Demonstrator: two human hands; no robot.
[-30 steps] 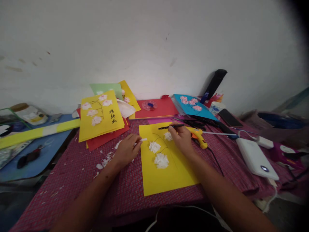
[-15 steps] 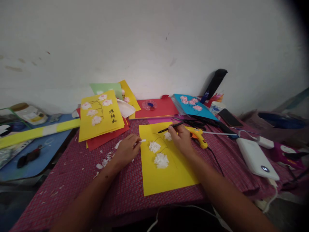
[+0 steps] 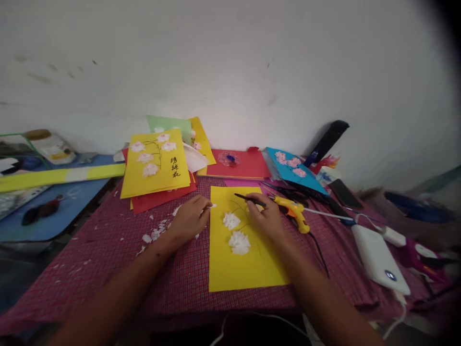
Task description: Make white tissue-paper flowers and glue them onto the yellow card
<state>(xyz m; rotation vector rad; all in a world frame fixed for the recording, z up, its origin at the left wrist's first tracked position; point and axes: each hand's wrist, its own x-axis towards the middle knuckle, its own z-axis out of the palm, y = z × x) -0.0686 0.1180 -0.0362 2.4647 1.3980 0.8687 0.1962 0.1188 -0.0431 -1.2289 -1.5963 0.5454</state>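
My left hand (image 3: 190,218) is closed in a pinch on a small white piece of paper (image 3: 213,205) at the left edge of a yellow sheet (image 3: 248,274). In my right hand (image 3: 264,216) is a pair of slim black tweezers (image 3: 248,198), their tip pointing left over the top of the sheet. Two ruffled white paper flowers (image 3: 239,242) sit on the sheet along thin drawn stems. Another white flower beside them is mostly covered by my right hand. Loose white paper petals (image 3: 156,233) lie on the cloth by my left wrist.
A yellow glue gun (image 3: 293,211) with a cord lies right of the sheet. Behind are finished flower cards (image 3: 154,163), red paper (image 3: 248,163) with a clear dish (image 3: 229,159), and a blue card (image 3: 295,169). A white power bank (image 3: 380,259) rests at right.
The view has tilted slightly. My right hand has lowered a little, and the tweezers now lie at a different angle, tip to the left. My left hand keeps its pinch beside the sheet.
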